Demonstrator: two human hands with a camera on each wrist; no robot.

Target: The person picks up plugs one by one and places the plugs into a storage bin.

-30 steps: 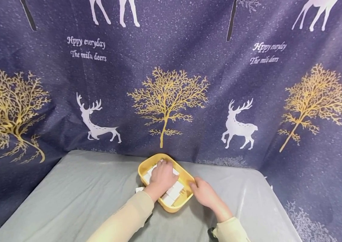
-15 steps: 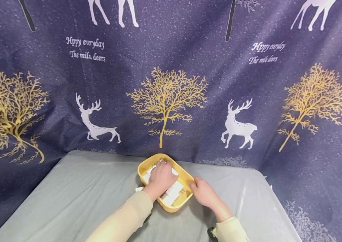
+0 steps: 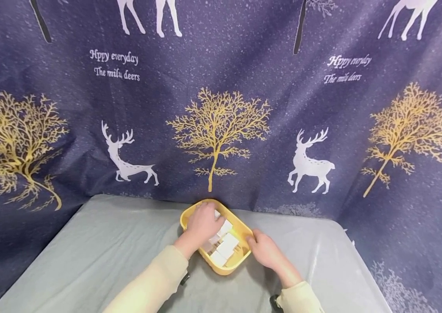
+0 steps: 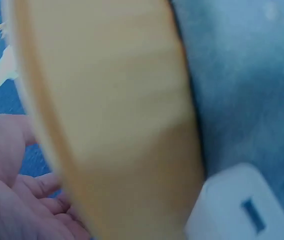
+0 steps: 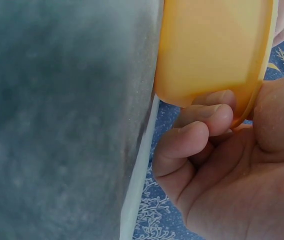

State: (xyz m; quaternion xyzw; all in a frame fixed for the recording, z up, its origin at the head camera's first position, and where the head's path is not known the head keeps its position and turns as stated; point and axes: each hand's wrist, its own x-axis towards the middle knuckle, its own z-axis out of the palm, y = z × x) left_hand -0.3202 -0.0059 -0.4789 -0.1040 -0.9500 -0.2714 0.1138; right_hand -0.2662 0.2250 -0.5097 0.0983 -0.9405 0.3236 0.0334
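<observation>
A yellow plastic bin [image 3: 221, 270] stands at an angle near the far edge of the table, with several white blocky pieces [image 3: 228, 244] inside. My left hand [image 3: 204, 222] reaches over the bin's left rim among those pieces; its fingertips are hidden, so whether they pinch one is unclear. In the left wrist view, the thumb and fingers of this hand show beyond the bin's wall. Outside that wall lies a white USB charger [image 4: 237, 207] with a slot in its face. My right hand [image 3: 268, 251] grips the right rim, its thumb inside and curled fingers underneath.
A grey cloth covers the table [image 3: 127, 243]. Right behind the bin hangs a dark blue curtain [image 3: 244, 174] printed with deer and trees. Dark straps [image 3: 275, 303] sit at the wrists.
My left hand has shifted a little left and farther into the bin, uncovering more white pieces. My left forearm now hides the loose charger in the head view. My right hand keeps its grip.
</observation>
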